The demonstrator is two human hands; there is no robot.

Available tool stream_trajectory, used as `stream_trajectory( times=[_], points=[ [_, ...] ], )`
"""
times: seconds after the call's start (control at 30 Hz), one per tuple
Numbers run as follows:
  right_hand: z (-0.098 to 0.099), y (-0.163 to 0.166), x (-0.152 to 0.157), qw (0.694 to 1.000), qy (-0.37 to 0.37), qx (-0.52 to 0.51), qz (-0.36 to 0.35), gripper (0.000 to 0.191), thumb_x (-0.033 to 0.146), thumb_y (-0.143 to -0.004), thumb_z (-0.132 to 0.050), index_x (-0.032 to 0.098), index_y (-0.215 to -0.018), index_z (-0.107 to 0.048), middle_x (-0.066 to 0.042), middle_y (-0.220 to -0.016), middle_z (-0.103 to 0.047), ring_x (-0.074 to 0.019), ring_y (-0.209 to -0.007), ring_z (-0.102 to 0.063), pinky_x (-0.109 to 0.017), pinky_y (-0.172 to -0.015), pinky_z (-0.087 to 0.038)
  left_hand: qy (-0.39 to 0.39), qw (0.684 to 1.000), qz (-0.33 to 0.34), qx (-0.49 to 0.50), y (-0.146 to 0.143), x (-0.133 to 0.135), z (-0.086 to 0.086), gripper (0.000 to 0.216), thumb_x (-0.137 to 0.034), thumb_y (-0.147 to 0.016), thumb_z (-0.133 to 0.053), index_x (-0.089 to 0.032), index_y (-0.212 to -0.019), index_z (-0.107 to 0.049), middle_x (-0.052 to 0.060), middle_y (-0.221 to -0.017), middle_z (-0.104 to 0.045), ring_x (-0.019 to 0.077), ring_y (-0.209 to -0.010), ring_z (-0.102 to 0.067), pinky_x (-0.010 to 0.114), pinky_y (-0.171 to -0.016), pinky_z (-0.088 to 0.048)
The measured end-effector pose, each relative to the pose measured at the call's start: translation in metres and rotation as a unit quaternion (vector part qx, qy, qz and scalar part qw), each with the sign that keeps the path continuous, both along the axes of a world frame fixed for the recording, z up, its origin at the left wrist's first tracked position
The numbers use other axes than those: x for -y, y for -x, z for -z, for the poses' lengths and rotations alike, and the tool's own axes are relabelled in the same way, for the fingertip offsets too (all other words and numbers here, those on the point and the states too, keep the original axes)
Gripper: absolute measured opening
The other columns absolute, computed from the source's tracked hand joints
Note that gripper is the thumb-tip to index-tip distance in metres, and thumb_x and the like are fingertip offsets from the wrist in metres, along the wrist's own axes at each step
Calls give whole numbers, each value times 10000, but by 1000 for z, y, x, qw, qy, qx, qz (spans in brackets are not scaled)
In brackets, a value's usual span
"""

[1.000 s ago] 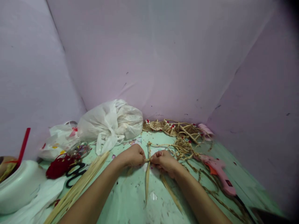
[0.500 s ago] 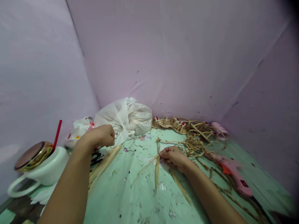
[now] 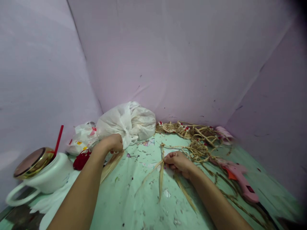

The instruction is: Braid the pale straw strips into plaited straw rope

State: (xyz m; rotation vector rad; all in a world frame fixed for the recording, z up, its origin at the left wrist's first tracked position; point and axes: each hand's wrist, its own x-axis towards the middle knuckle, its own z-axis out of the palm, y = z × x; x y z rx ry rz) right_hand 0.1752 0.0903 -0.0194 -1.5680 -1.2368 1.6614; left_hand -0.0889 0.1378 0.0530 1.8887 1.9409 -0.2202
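Note:
My right hand (image 3: 178, 162) pinches a thin braid of dried plant fibre (image 3: 162, 151) at the point where its loose strips part. From there one strip (image 3: 161, 182) hangs toward me, another fans to the left, and a third (image 3: 184, 191) emerges beneath the hand. My left hand (image 3: 114, 143) has curled fingers at the far end of a bundle of dried fibre strips (image 3: 110, 166). Its fingertips are low against the bundle; whether they grip a strip is hidden.
A knotted white plastic bag (image 3: 129, 123) sits against the wall. To the left are a white cup (image 3: 51, 174), a gold-rimmed lid (image 3: 33, 163) and dark red yarn (image 3: 81, 159). Braided pieces with red and white beads (image 3: 177, 127) and a pink glue gun (image 3: 240, 177) lie right.
My left hand has moved slightly right and down onto the end of the strip bundle. The dark red yarn now shows beside that forearm. My right hand keeps its pinch on the braid.

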Motion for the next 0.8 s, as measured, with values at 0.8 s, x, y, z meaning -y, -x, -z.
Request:
stream_trajectory(
  times=[0.8],
  points=[
    [-6,3,1,1000,-5,13,7,92,177,-643,-523,138,-565,-492,46,-402,-458,-21,-295,-236,-176,-326,-108,161,870,80,458,-93,25,37,96,-217,-516,-549,-144,-569,-515,-56,-404,-389,46,-338,-311,176,-352,-201]
  ],
)
